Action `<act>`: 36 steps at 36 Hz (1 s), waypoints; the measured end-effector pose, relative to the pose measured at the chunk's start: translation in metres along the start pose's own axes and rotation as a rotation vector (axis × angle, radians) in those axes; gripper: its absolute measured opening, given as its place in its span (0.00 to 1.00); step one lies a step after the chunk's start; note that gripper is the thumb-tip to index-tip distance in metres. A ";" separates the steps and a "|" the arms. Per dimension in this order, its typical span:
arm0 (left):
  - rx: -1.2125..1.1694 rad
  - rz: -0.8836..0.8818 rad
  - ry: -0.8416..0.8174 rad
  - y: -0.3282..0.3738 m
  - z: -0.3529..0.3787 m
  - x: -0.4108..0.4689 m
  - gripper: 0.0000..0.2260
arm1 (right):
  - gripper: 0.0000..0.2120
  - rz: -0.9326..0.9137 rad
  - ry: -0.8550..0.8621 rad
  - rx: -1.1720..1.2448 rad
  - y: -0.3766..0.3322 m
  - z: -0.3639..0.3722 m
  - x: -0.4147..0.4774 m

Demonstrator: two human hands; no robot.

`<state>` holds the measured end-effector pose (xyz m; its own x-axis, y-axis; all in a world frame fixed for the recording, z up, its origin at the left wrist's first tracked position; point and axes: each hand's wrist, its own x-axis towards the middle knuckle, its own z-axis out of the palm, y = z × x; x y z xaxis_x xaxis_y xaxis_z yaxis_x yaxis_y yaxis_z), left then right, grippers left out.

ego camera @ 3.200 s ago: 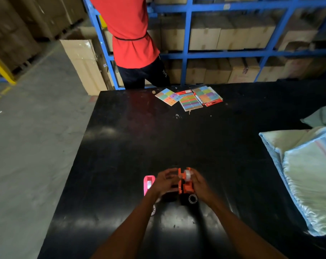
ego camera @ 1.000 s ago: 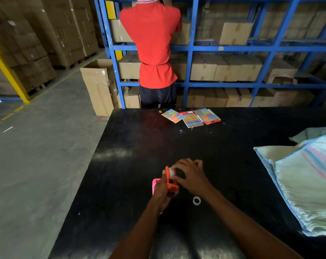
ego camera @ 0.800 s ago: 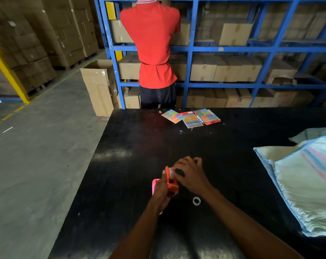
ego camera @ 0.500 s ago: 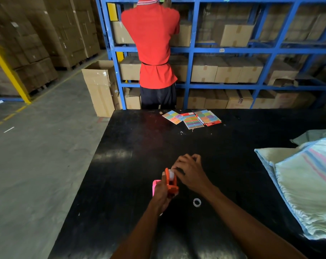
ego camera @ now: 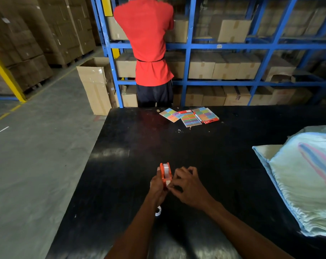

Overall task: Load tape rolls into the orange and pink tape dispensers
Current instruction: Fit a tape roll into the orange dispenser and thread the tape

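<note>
One orange tape dispenser (ego camera: 165,173), roll seated, clasped in left hand (ego camera: 157,186); right fingers (ego camera: 172,186) pinching tape end, liable to tear or re-stick.

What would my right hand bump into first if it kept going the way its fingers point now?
Probably the orange tape dispenser: the right hand points left at it, fingertips already at its lower end, where the left hand holds it.

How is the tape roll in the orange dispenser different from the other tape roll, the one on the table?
The tape roll in the orange dispenser stands on edge, held up off the table by the left hand; the loose tape roll rests on the table, untouched. The first shows plainly; the second is half hidden behind the left forearm. Both look pale.
</note>
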<state>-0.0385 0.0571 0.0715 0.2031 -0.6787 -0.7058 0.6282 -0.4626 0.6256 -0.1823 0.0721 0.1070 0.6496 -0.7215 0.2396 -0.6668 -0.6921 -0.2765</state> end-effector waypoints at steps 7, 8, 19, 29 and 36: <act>-0.049 0.029 -0.045 -0.006 0.003 0.008 0.16 | 0.12 0.061 0.056 -0.045 -0.003 0.016 -0.003; -0.044 0.029 -0.047 -0.006 0.004 0.006 0.14 | 0.12 0.067 0.076 -0.064 -0.002 0.018 -0.003; 0.227 0.038 -0.202 -0.004 0.005 0.012 0.26 | 0.09 0.010 0.107 -0.086 0.008 0.043 -0.015; 0.287 0.138 -0.197 -0.008 0.011 0.018 0.19 | 0.07 0.581 0.223 0.419 0.056 0.047 0.004; 0.212 0.066 -0.141 -0.023 0.024 0.031 0.25 | 0.07 0.611 0.047 0.702 0.061 0.058 0.012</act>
<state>-0.0639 0.0329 0.0431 0.1218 -0.7772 -0.6173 0.4430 -0.5140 0.7346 -0.1943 0.0228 0.0393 0.2332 -0.9673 -0.0994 -0.5044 -0.0329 -0.8628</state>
